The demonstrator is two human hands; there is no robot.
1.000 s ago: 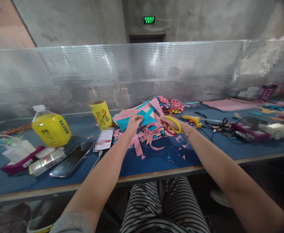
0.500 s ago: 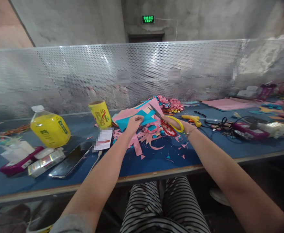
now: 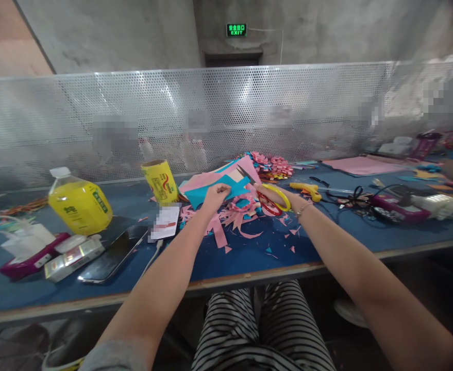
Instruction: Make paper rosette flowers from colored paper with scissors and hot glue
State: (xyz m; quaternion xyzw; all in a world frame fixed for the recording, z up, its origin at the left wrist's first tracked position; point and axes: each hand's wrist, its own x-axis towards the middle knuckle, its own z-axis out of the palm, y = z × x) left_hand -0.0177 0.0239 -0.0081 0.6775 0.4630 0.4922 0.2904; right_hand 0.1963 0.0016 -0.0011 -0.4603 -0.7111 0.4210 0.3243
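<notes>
- Your left grip point(image 3: 215, 198) pinched blue paper point(image 3: 200, 194), likely steadying it.
- Your right grip point(image 3: 275, 194) held scissors point(image 3: 247, 175) by the loops, likely for control, blades toward the surface's point(image 3: 255, 255) far edge.

A green sign point(image 3: 236, 30) on the wall point(image 3: 315, 33) reads "安全出口" above "EXIT" — print on the bottle point(image 3: 77, 206) and yellow tube point(image 3: 160, 180) stays illegible.

Blue paper strip point(image 3: 242, 184) lower, less steep
</notes>
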